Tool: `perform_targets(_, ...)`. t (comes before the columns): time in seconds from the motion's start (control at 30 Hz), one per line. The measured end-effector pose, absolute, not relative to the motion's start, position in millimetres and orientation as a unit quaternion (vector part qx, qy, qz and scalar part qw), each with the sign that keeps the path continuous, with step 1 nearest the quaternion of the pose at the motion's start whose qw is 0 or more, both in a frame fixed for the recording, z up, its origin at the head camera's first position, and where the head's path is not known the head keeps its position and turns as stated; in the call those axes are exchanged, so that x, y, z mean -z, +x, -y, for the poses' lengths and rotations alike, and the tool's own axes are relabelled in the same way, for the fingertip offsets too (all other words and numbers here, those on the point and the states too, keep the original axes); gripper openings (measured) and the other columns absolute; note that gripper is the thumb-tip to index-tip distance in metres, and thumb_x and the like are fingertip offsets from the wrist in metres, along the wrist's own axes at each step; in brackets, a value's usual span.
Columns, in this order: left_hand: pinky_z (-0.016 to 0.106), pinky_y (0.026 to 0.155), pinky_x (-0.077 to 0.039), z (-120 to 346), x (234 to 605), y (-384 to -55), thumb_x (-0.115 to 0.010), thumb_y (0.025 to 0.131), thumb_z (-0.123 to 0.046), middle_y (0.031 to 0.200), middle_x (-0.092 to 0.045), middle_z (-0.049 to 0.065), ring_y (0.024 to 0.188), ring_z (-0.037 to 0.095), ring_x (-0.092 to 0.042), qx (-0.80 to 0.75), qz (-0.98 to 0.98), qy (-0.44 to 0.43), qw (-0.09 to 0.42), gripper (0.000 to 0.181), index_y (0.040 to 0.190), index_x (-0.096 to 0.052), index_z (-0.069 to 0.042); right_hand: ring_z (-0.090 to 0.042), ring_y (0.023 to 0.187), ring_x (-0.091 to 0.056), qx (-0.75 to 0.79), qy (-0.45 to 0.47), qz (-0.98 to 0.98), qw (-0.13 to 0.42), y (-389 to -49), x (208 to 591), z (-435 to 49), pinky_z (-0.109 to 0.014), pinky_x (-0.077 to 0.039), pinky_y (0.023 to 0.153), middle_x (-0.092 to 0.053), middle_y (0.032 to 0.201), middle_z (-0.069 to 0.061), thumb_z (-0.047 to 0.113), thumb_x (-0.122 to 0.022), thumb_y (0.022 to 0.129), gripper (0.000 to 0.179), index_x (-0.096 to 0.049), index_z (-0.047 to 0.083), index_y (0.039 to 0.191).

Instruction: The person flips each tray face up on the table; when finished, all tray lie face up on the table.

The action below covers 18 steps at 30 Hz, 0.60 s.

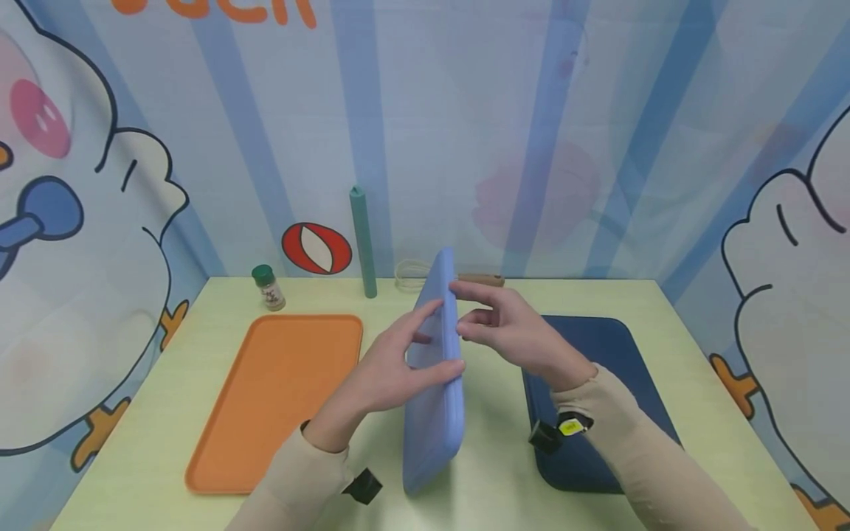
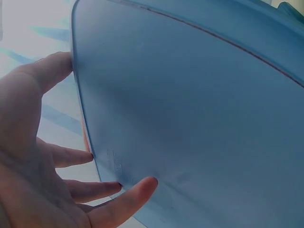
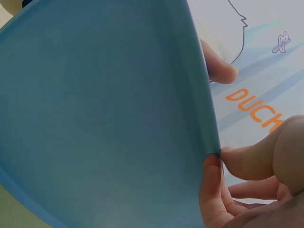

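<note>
A light blue tray (image 1: 434, 413) stands tipped up on its side between both hands, its narrow rim facing me in the head view. My left hand (image 1: 392, 369) holds it from the left, thumb over the rim and fingers spread against the underside (image 2: 180, 118). On the other side, my right hand (image 1: 514, 328) pinches the rim between thumb and fingers, as the right wrist view shows. The tray's inner face (image 3: 104, 114) fills much of that view, with a left-hand fingertip poking out past the rim.
An orange tray (image 1: 285, 398) lies at left and a dark blue tray (image 1: 584, 442) at right, partly under my right forearm. Along the back are a green-capped shaker (image 1: 268, 287), a tall teal stick (image 1: 363, 243) and a whisk (image 1: 481, 279), partly hidden by the light blue tray.
</note>
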<state>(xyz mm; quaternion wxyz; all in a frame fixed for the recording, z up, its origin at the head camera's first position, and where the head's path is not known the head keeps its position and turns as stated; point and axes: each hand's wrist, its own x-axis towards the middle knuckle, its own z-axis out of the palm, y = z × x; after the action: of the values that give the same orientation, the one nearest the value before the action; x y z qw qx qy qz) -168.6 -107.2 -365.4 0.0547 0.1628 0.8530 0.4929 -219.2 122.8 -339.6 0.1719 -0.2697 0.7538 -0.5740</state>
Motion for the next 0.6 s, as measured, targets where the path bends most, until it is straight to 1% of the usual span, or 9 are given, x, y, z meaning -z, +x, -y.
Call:
perform_targets(0.2, 0.048, 0.088, -0.061, 108, 362, -171, -0.080, 0.088, -0.054, 0.161, -0.039, -0.013, 0.135, 0.023, -0.054, -0.502, -0.848, 0.157, 0.060, 0.091, 0.164, -0.033, -0.038, -0.026, 0.118, -0.067, 0.572, -0.258, -0.756, 0.183, -220, 339, -119, -0.038, -0.055, 0.103, -0.032, 0.170, -0.006, 0.003, -0.061, 0.105, 0.065, -0.034, 0.008, 0.164)
perform_targets(0.3, 0.049, 0.089, -0.060, 109, 360, -170, -0.080, 0.088, -0.054, 0.162, -0.040, -0.012, 0.135, 0.025, -0.054, -0.504, -0.847, 0.156, 0.061, 0.093, 0.165, -0.031, -0.037, -0.027, 0.121, -0.065, 0.576, -0.255, -0.754, 0.182, -220, 339, -117, -0.038, -0.055, 0.103, -0.033, 0.170, -0.003, 0.001, -0.062, 0.104, 0.068, -0.033, 0.011, 0.165)
perform_targets(0.43, 0.049, 0.090, -0.059, 110, 358, -170, -0.080, 0.087, -0.054, 0.161, -0.040, -0.012, 0.135, 0.024, -0.054, -0.508, -0.845, 0.153, 0.065, 0.094, 0.165, -0.031, -0.036, -0.030, 0.130, -0.061, 0.574, -0.265, -0.755, 0.173, -221, 340, -114, -0.042, -0.055, 0.105, -0.031, 0.171, -0.004, 0.001, -0.065, 0.103, 0.072, -0.031, 0.013, 0.166)
perform_targets(0.6, 0.046, 0.092, -0.059, 112, 358, -171, -0.082, 0.086, -0.053, 0.160, -0.042, -0.011, 0.136, 0.023, -0.053, -0.516, -0.841, 0.145, 0.070, 0.095, 0.165, -0.031, -0.039, -0.032, 0.145, -0.049, 0.571, -0.276, -0.756, 0.166, -222, 343, -111, -0.045, -0.052, 0.109, -0.029, 0.172, -0.004, 0.003, -0.068, 0.101, 0.077, -0.030, 0.015, 0.167)
